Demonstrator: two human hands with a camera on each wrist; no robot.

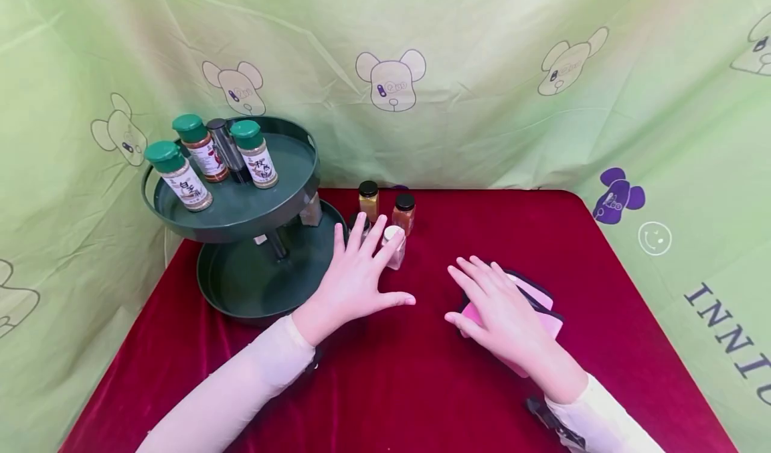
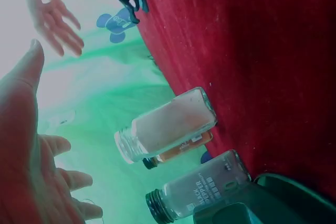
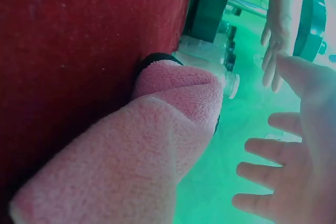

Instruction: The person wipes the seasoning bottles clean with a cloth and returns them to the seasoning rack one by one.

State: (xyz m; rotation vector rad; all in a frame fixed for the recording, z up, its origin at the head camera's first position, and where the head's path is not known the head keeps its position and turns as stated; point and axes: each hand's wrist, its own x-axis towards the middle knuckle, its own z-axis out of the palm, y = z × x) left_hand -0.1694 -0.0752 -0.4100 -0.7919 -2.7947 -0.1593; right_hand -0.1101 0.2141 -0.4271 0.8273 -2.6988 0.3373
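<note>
My left hand (image 1: 355, 279) is held with fingers spread and holds nothing. In the head view its fingertips overlap a group of small glass spice jars. One jar with a white cap (image 1: 394, 255) stands nearest, and two black-capped jars, one yellowish (image 1: 369, 205) and one reddish-brown (image 1: 403, 217), stand behind. In the left wrist view, a dark jar (image 2: 207, 187) with pepper lettering is beside the pale-filled jar (image 2: 170, 124). My right hand (image 1: 508, 312), fingers straight and empty, is over a folded pink cloth (image 1: 549, 320) with dark edging; the right wrist view shows its fuzzy folds (image 3: 115, 161).
A dark green two-tier round rack stands at the left. Its upper tray (image 1: 289, 172) bears three green-capped spice bottles (image 1: 189, 185) and a dark cylinder (image 1: 227, 150). The lower tray (image 1: 253, 286) sits on the red tablecloth (image 1: 385, 386). A green printed curtain (image 1: 482, 125) hangs behind.
</note>
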